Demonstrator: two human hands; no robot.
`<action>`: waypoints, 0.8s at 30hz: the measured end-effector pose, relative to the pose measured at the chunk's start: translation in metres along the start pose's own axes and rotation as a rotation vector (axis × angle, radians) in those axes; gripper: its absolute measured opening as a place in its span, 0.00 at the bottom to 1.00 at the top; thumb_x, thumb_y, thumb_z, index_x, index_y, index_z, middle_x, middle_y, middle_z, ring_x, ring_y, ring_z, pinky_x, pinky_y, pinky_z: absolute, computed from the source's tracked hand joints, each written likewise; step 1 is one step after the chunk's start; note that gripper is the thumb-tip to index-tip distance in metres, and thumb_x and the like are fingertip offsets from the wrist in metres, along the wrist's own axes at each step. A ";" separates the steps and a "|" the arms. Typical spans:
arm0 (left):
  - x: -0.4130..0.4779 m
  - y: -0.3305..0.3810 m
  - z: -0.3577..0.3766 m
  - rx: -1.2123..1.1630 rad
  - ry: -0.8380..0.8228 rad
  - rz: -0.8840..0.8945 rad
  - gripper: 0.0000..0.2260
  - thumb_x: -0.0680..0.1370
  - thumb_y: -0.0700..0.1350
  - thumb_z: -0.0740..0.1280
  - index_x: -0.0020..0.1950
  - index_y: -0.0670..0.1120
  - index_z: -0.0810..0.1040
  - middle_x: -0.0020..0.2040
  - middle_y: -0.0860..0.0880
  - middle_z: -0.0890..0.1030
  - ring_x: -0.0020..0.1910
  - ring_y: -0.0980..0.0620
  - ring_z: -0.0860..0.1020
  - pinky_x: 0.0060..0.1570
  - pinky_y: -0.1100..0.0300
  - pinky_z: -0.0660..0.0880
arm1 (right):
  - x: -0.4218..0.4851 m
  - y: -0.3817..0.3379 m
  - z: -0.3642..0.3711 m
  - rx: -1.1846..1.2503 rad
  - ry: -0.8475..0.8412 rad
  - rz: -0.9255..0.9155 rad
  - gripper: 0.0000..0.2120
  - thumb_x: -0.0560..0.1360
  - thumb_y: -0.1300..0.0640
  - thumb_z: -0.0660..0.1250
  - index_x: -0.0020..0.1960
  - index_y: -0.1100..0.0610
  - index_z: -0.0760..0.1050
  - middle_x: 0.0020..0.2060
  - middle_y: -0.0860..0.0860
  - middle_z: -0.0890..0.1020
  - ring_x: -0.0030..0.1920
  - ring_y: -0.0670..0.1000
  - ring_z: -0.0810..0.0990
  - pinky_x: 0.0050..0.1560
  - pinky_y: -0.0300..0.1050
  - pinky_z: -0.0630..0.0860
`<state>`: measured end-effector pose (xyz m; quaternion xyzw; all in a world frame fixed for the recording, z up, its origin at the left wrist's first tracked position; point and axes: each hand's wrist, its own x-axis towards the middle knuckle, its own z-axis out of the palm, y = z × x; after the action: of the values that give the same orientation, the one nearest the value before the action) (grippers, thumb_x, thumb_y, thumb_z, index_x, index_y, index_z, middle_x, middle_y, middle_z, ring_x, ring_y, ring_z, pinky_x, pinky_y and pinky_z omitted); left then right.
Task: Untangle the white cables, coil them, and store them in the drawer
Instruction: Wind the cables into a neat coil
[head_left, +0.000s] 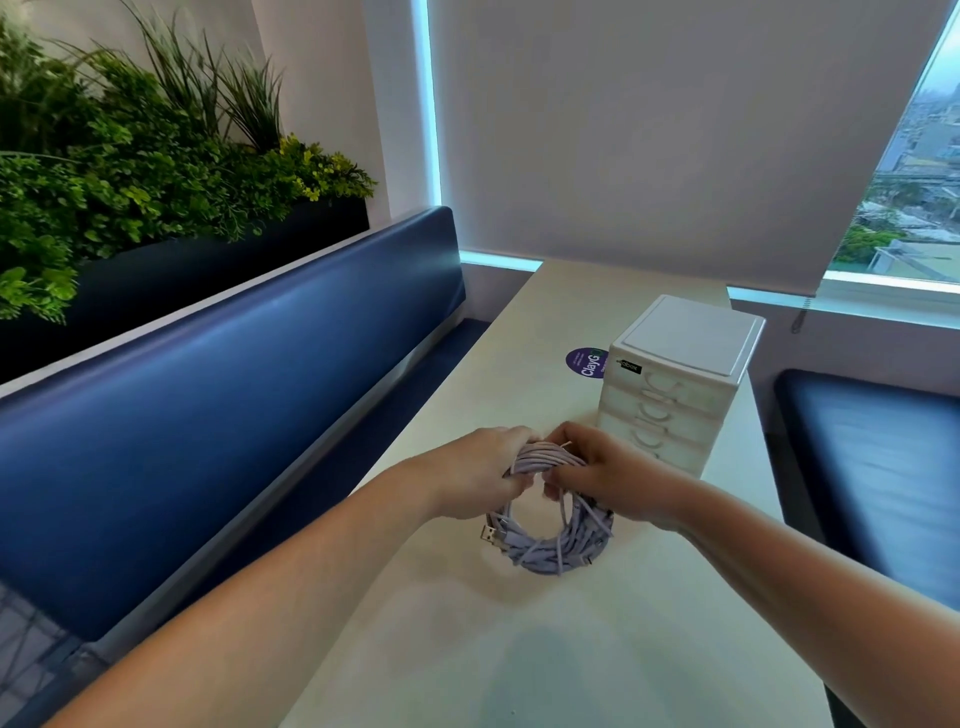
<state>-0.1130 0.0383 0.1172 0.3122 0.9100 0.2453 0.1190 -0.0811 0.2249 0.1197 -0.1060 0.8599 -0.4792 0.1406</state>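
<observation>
White cables (545, 555), wound together into one thick ring, stand tilted on the pale table (457, 639), the lower arc resting on the tabletop and the upper arc raised between the two hands. The left hand (480, 467) is curled round the ring's upper arc at about 11 o'clock; the right hand (597, 475) is curled round it at about 1 o'clock, its fingers wrapped inward through the ring's middle. A metal plug (488, 534) sticks out of the ring at 8 o'clock, and several short cable ends poke out along the lower arc. A small white drawer unit (680, 384) stands on the table at 1 o'clock from the ring, just beyond the right hand, its drawers appearing pushed in. A round purple sticker (584, 364) lies on the tabletop at 12 o'clock, beside the unit. A blue padded bench (218, 384) runs along the table at 9 o'clock, with green plants (130, 156) in a dark trough above it at 10 o'clock. A lowered blind (649, 130) fills the far wall; a window (914, 197) shows at 2 o'clock.
</observation>
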 end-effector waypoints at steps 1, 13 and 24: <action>0.000 0.001 -0.001 0.034 0.021 -0.003 0.11 0.81 0.48 0.64 0.63 0.50 0.73 0.55 0.51 0.78 0.51 0.53 0.77 0.50 0.56 0.76 | 0.001 0.000 -0.001 0.018 -0.018 -0.006 0.07 0.76 0.61 0.65 0.54 0.57 0.72 0.40 0.52 0.83 0.38 0.45 0.80 0.39 0.42 0.79; 0.000 -0.005 0.001 0.047 0.172 -0.050 0.07 0.82 0.48 0.61 0.56 0.46 0.73 0.45 0.48 0.78 0.38 0.52 0.74 0.33 0.61 0.67 | 0.005 0.011 0.002 -0.369 0.298 -0.204 0.23 0.71 0.48 0.71 0.58 0.46 0.60 0.53 0.48 0.69 0.51 0.48 0.72 0.50 0.39 0.72; 0.006 -0.009 0.004 -0.390 0.139 -0.229 0.08 0.82 0.48 0.61 0.56 0.45 0.74 0.43 0.51 0.79 0.40 0.54 0.77 0.39 0.60 0.73 | 0.000 0.029 0.030 -0.964 0.595 -0.402 0.14 0.67 0.50 0.74 0.49 0.57 0.78 0.44 0.54 0.70 0.44 0.57 0.73 0.39 0.51 0.77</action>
<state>-0.1212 0.0375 0.1082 0.1604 0.8809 0.4224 0.1411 -0.0724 0.2160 0.0795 -0.1799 0.9458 -0.0616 -0.2635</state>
